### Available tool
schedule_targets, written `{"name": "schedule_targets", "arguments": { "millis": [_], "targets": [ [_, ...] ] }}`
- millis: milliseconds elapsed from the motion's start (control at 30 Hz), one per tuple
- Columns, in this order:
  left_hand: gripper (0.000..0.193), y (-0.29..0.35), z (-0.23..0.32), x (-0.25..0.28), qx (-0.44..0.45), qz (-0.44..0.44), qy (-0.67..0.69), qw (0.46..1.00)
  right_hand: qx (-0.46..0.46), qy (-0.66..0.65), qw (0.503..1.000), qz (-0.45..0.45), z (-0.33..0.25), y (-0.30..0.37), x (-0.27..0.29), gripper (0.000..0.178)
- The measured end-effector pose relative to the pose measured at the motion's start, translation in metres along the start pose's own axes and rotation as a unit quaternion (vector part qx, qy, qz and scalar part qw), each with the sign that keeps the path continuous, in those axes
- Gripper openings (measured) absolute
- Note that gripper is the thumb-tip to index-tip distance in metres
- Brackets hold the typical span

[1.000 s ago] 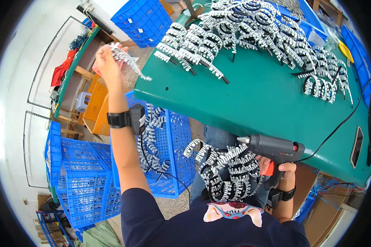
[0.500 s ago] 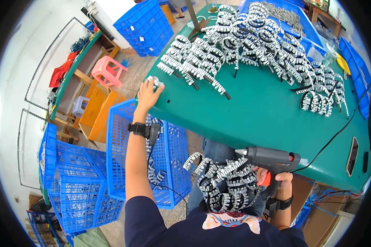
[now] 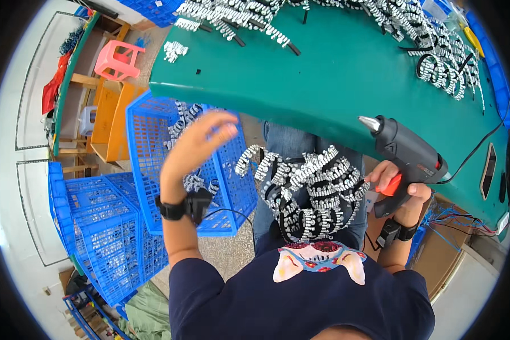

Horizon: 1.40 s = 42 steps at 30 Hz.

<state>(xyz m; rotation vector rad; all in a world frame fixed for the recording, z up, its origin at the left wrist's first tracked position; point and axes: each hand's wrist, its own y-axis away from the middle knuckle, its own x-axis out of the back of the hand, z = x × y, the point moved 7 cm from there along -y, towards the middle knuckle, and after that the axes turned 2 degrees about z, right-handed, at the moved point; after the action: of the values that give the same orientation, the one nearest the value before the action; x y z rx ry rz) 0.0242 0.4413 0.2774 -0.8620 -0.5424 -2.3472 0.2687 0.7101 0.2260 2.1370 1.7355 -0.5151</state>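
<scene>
My right hand point(image 3: 395, 184) is wrapped round the handle of a black hot glue gun point(image 3: 405, 144), with fingers at its orange trigger. The metal nozzle points up and left, over the table's near edge. My left hand point(image 3: 201, 139), slightly blurred, hovers above a blue crate point(image 3: 140, 187), its fingers partly spread and nothing visible in them. A bundle of black strips with white ruffled trim point(image 3: 317, 190) lies in my lap between the hands. A small cluster of white ruffled pieces point(image 3: 175, 51) sits at the left corner of the green table point(image 3: 334, 79).
More trimmed strips point(image 3: 442, 71) are heaped along the table's far side. A phone point(image 3: 487, 171) lies at the right edge, near the gun's cable point(image 3: 481, 152). Further blue crates point(image 3: 107, 243) stand on the left. Beyond them are a pink stool point(image 3: 119, 60) and an orange wooden bench point(image 3: 113, 122).
My left hand has left the white pieces at the table corner and come back over the crate. The glue gun has tilted nozzle-up and moved right. The whole view has shifted downward.
</scene>
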Motion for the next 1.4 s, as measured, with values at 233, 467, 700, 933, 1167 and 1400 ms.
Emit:
{"name": "schedule_targets", "arguments": {
  "millis": [233, 467, 700, 933, 1167, 1400],
  "targets": [
    [0.025, 0.051, -0.052, -0.101, 0.093, -0.037, 0.23, 0.968, 0.003, 0.02, 1.0, 0.022, 0.012, -0.001, -0.01, 0.051],
    [0.016, 0.052, -0.018, -0.057, 0.035, 0.134, 0.303, 0.943, -0.004, 0.004, 0.999, 0.04, 0.018, 0.0, -0.021, 0.05],
    [0.03, 0.03, -0.014, -0.15, -0.009, 0.087, 0.252, 0.964, 0.028, -0.062, 0.996, 0.054, 0.021, 0.004, -0.015, 0.058],
    [0.022, 0.05, -0.037, -0.099, 0.031, 0.302, 0.176, 0.937, 0.011, -0.052, 0.998, 0.041, 0.021, -0.002, -0.019, 0.051],
    [0.026, 0.053, -0.069, -0.088, 0.065, 0.278, 0.207, 0.936, 0.037, -0.07, 0.995, 0.062, 0.015, -0.007, -0.015, 0.049],
    [0.022, 0.022, 0.044, -0.074, -0.085, 0.088, 0.111, 0.986, 0.058, -0.047, 0.991, 0.108, -0.006, 0.002, -0.008, 0.049]
  ]
}}
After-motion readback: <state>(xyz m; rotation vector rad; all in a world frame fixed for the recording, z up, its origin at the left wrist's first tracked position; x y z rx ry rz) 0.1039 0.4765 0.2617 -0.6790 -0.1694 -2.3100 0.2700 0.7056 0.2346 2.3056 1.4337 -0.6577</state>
